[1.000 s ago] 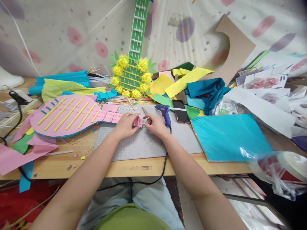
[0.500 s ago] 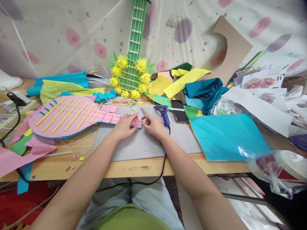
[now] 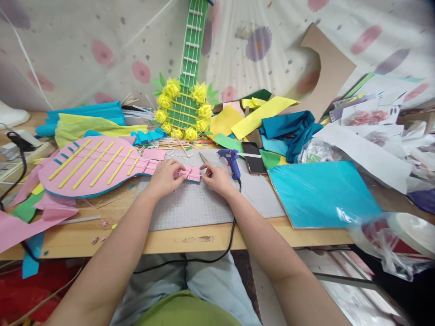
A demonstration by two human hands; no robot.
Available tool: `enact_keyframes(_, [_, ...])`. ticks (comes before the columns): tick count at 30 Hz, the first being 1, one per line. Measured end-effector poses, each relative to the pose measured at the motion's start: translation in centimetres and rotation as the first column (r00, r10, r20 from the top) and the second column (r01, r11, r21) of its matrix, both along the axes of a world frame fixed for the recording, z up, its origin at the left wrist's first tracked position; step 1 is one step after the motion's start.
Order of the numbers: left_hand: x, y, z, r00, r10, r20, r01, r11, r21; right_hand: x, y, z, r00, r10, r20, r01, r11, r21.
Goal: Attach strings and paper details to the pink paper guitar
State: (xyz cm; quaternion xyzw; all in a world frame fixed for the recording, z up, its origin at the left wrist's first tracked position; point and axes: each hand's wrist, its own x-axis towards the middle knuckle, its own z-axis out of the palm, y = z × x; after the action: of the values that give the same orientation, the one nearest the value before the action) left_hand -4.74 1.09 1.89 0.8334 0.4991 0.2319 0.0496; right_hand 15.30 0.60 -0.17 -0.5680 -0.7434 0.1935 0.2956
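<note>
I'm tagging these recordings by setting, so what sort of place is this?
Likely a craft workspace, perhaps in a home or small studio: a glue gun, a cutting mat and a pink guitar-shaped piece lie on the table.

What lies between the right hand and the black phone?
In the head view, the blue glue gun lies between the right hand and phone, its white stick overlapping the phone.
</note>
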Motion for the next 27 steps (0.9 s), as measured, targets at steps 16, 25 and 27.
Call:
enact_keyframes(16, [0.9,-0.3,-0.4,0.996,-0.09,0.001,0.09,0.996,-0.017,-0.2,-0.2,0.0,1.0,0.006,-0.022,-0.005,1.0,0.023])
enact_keyframes(25, [1.5,-0.5,-0.6,1.0,-0.007,-0.016,0.007,1.0,0.015,-0.3,-0.1,0.0,0.995,0.001,-0.095,0.004,0.999,0.048])
enact_keyframes(27, [1.6,-0.4,-0.9,1.0,0.001,-0.016,0.0,1.0,0.029,-0.3,-0.1,-0.1,0.994,-0.012,-0.105,0.018,0.999,0.048])
